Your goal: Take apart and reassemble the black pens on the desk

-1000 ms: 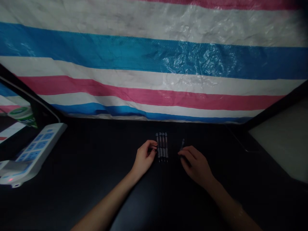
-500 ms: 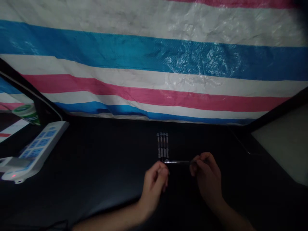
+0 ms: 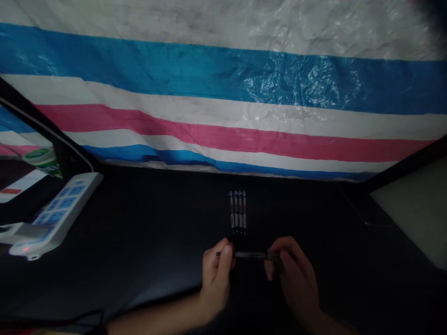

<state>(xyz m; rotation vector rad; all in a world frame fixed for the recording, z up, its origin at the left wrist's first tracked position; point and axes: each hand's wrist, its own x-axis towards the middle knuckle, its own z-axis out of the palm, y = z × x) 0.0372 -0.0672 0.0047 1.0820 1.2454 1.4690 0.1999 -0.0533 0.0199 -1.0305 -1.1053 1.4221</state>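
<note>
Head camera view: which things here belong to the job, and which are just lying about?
Seemingly part of the job:
- pen, held by left hand and right hand
- four pens side by side

Just around:
- power strip
- green-and-white container
- striped sheet

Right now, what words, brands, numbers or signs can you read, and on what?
No text is legible.
Held pen: too dark and small to read.
Four pens in a row: grip markings too small to read.
Green-and-white tub: side marks too blurred to read.
White paper with red patch: nothing legible.
Power strip: nothing legible.
</note>
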